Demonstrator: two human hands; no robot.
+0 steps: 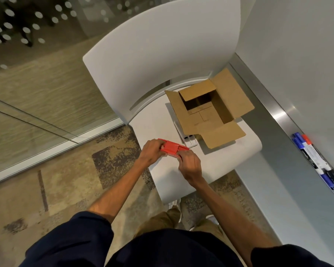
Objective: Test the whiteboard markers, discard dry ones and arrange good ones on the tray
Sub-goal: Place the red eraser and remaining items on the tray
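Both hands hold a flat red carton (pixel 171 148) above the front of a white chair seat (pixel 166 180). My left hand (pixel 152 151) grips its left end. My right hand (pixel 190 163) pinches its right end, where a flap stands open. What is inside the carton is hidden. Several whiteboard markers (pixel 316 160) with blue, red and black caps lie in a row on the whiteboard's metal tray (pixel 274 110) at the right. An open cardboard box (pixel 208 110), empty as far as I can see, stands on the seat.
A small white pack (pixel 189 140) with dark items pokes out from under the cardboard box. The whiteboard (pixel 301 54) fills the right side. The chair's white backrest (pixel 162 54) rises behind the box. Glass partition and patterned carpet (pixel 66 189) lie to the left.
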